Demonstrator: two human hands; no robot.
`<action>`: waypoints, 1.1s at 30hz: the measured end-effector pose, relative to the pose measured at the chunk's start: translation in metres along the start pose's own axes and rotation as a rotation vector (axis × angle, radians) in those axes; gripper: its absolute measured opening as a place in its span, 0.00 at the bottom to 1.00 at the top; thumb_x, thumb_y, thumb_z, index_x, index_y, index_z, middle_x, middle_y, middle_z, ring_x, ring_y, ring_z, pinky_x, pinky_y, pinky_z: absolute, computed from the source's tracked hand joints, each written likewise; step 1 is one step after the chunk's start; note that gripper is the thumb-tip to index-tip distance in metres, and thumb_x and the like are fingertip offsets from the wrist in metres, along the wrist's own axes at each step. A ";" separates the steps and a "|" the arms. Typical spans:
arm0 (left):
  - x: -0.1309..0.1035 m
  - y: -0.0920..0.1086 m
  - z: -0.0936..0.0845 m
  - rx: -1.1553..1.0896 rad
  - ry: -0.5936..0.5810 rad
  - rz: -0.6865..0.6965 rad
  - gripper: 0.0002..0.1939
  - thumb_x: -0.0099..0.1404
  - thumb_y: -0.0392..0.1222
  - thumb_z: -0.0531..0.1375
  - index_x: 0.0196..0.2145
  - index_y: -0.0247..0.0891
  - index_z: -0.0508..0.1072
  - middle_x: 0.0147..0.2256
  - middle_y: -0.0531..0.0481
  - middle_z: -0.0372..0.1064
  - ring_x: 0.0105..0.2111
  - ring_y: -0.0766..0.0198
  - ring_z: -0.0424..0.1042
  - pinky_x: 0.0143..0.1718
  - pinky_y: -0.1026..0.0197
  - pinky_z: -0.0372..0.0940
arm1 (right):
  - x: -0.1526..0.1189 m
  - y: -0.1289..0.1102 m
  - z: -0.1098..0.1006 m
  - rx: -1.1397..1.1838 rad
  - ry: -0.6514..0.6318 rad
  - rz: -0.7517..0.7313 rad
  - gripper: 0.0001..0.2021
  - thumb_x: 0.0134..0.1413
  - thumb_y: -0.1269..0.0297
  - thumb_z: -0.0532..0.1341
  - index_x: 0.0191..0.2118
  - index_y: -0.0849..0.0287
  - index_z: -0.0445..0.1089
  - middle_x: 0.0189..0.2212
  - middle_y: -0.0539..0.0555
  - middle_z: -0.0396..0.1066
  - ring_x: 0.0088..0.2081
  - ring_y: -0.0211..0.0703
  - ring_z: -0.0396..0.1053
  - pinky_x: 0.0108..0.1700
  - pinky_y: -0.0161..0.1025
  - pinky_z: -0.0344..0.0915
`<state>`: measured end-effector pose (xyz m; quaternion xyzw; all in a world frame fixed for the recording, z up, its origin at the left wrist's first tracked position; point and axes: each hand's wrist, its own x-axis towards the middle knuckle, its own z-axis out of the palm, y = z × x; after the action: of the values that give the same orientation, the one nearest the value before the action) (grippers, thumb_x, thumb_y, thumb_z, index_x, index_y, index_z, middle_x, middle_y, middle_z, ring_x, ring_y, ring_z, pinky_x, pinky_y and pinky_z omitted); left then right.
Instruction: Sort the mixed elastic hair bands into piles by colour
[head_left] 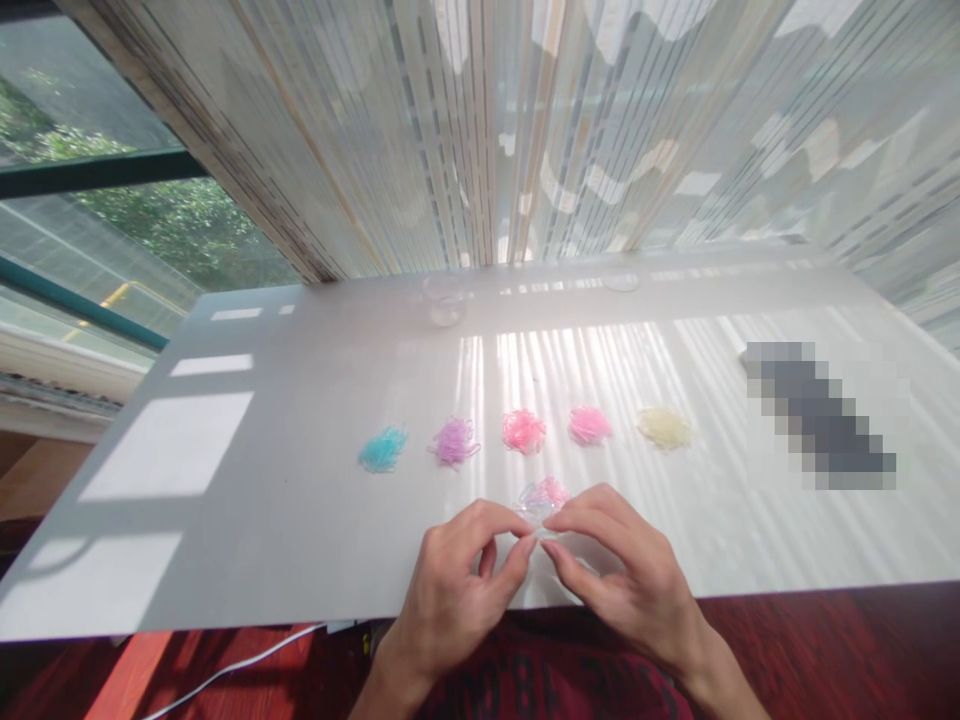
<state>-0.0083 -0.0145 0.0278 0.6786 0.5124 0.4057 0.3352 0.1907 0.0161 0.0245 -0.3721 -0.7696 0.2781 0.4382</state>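
My left hand (461, 570) and my right hand (630, 565) meet near the table's front edge, each with thumb and index finger curled into a pinch. Something thin and pale seems to lie between the fingertips, too small to make out. Just beyond them is a mixed pile of clear and pink loops (546, 494) resembling small elastic bands, partly hidden by my fingers. Farther back lie separate piles of similar loops: teal (382, 449), purple (454, 442), coral pink (524, 431), light pink (590, 425) and pale yellow (664, 427).
A clear round container (444, 302) stands at the back of the white table (300, 540), with a clear flat disc (621, 283) to its right. A pixelated dark object (821, 415) lies at right. Curtains (480, 130) hang behind; a white cable (240, 665) runs below.
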 end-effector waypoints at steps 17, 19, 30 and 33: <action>-0.001 0.000 0.008 0.087 -0.007 0.023 0.05 0.70 0.34 0.60 0.38 0.43 0.73 0.31 0.56 0.72 0.22 0.72 0.64 0.24 0.69 0.64 | -0.003 -0.006 0.002 0.048 0.001 0.052 0.07 0.62 0.75 0.63 0.42 0.55 0.73 0.32 0.51 0.76 0.35 0.40 0.73 0.37 0.36 0.72; -0.001 -0.001 0.010 0.134 0.020 0.043 0.05 0.68 0.33 0.59 0.38 0.42 0.72 0.30 0.56 0.72 0.21 0.71 0.63 0.24 0.68 0.62 | -0.003 -0.006 0.003 0.050 -0.004 0.060 0.07 0.62 0.75 0.63 0.41 0.55 0.73 0.32 0.50 0.76 0.34 0.40 0.73 0.37 0.36 0.71; -0.003 0.003 0.007 0.051 0.014 -0.025 0.03 0.68 0.35 0.59 0.38 0.41 0.71 0.30 0.56 0.67 0.20 0.72 0.58 0.22 0.67 0.59 | -0.004 -0.004 0.002 0.044 -0.036 0.065 0.06 0.62 0.73 0.64 0.42 0.55 0.73 0.32 0.50 0.75 0.34 0.38 0.73 0.37 0.33 0.71; -0.003 0.002 0.008 0.029 0.008 -0.039 0.04 0.67 0.34 0.59 0.38 0.41 0.71 0.31 0.56 0.68 0.20 0.72 0.59 0.23 0.67 0.59 | -0.003 -0.004 0.003 0.034 -0.045 0.068 0.06 0.62 0.73 0.63 0.41 0.54 0.73 0.31 0.49 0.74 0.33 0.38 0.72 0.36 0.33 0.71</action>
<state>-0.0010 -0.0188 0.0258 0.6716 0.5326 0.3946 0.3309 0.1879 0.0109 0.0246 -0.3843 -0.7612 0.3141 0.4175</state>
